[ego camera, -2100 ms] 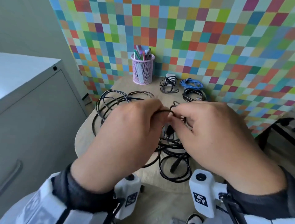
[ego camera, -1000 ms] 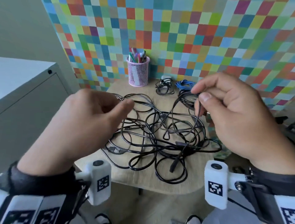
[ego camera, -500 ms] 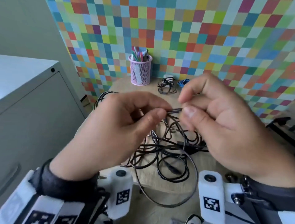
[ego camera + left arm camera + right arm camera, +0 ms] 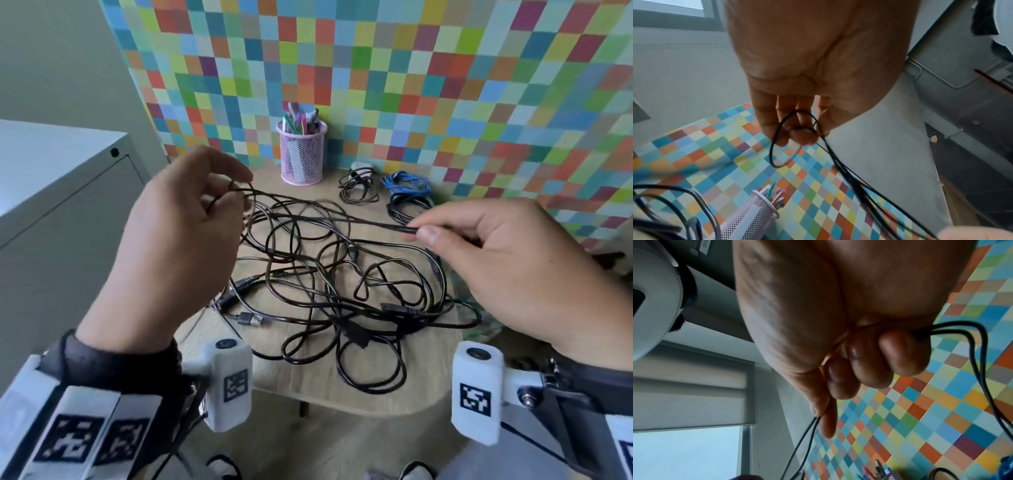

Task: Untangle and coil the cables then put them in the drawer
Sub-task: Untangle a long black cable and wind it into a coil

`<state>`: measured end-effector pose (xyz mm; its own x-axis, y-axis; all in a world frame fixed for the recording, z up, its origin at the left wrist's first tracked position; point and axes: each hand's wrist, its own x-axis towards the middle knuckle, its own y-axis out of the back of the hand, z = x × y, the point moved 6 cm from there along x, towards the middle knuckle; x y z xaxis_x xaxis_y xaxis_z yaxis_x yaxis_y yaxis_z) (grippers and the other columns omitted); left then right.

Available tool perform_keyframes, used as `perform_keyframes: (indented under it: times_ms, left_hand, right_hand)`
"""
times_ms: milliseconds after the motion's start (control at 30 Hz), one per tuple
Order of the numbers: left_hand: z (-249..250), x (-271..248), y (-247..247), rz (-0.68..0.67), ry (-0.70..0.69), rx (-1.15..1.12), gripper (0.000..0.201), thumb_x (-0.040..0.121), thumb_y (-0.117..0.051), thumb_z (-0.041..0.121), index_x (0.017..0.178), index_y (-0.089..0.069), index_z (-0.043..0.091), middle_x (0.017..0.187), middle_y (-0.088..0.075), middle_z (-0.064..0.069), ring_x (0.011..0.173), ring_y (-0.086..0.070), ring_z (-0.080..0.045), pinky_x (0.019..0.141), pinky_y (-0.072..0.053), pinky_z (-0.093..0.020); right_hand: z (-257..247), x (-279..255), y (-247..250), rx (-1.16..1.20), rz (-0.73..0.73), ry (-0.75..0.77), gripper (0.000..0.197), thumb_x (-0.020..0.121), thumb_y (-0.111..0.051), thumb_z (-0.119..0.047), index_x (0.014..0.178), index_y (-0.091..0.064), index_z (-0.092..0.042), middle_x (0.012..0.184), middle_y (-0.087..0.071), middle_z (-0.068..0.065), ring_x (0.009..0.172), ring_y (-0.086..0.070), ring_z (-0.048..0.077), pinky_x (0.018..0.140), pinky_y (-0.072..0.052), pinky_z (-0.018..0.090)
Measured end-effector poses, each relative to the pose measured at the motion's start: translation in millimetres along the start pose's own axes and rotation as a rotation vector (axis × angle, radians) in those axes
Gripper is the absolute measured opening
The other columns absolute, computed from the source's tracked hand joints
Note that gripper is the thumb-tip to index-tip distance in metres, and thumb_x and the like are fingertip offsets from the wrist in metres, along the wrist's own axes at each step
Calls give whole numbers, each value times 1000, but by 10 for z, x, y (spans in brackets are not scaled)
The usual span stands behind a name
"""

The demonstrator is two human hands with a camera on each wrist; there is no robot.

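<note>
Untangling in hand: left hand (image 4: 178,240) pinches small loops at nine o'clock, right hand (image 4: 507,253) pinches the black cable (image 4: 342,219) at three; next, feed slack free of the tangle (image 4: 342,301).

A wall of many-coloured squares (image 4: 394,68) fills twelve to three o'clock. A plain grey-green wall (image 4: 51,51) stands at ten. A grey metal cabinet (image 4: 51,192) sits at nine. A window with a roller blind (image 4: 690,394) shows daylight in the right wrist view.
</note>
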<state>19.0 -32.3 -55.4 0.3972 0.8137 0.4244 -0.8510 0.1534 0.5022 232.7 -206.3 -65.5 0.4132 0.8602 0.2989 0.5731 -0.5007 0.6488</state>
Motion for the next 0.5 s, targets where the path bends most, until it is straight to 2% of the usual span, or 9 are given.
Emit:
perform_keyframes:
  times_ms: [67,100,133,233,300,333,400,467,500]
  left_hand:
    - [-6,-13,-23,-32,-16,63,34,95,-57,8,101,-66,40,94,-67,7,73,-65,-19,69,-52,-33]
    - [-10,-16,-38,-55,-25,100,39,93,-55,5,100,-67,42,99,-64,8,72,-63,-14,67,-47,-29]
    - [-4,-19,-56,-79,-32,139,43,91,-54,3,98,-69,43,104,-62,8,68,-58,-6,66,-43,-25]
    - [20,-55,-158,-189,-48,200,28,94,-63,21,90,-74,46,100,-61,13,60,-53,0,61,-38,-18]
    - [48,-98,-198,-249,-41,206,8,89,-70,44,85,-77,44,81,-67,14,60,-57,1,56,-40,-17]
    - [61,-118,-210,-271,-43,217,12,86,-70,50,81,-77,42,69,-66,15,57,-57,1,51,-39,-14]
    - [81,-129,-208,-265,-59,223,25,89,-67,51,74,-75,33,53,-58,11,46,-49,-4,44,-36,-15]
    - [86,-85,-137,-156,-81,226,32,95,-62,48,74,-70,25,52,-55,6,45,-47,-9,46,-35,-20]
    - [69,-57,-85,-86,-86,214,34,98,-60,47,74,-66,23,55,-57,4,49,-50,-11,50,-40,-29]
  right_hand:
    - [-2,-8,20,23,21,27,24,98,-60,-27,85,-75,-41,75,-72,-4,64,-62,8,66,-51,21]
    - [-9,-12,21,60,27,33,22,100,-59,-27,89,-75,-38,72,-67,4,63,-59,20,67,-53,36]
    - [-11,-12,27,98,36,35,21,103,-58,-26,93,-74,-34,71,-65,6,62,-58,23,65,-52,42]
    - [0,-1,52,227,82,57,18,99,-57,-32,93,-72,-25,64,-56,9,55,-51,12,59,-41,38]
    - [33,-3,108,298,131,49,23,93,-58,-43,94,-74,-26,56,-42,6,48,-36,14,51,-32,32]
    - [28,-9,139,310,157,54,23,91,-60,-43,92,-75,-26,53,-41,2,46,-33,12,48,-31,27]
    - [-6,-21,175,267,200,78,15,92,-65,-38,87,-76,-29,53,-56,-1,45,-42,12,48,-36,22]
    - [-43,-31,176,188,225,102,13,94,-67,-35,84,-76,-34,68,-69,5,60,-58,28,56,-45,31]
    - [-42,-32,177,170,241,106,14,95,-67,-35,84,-76,-35,71,-71,7,65,-61,31,59,-48,34]
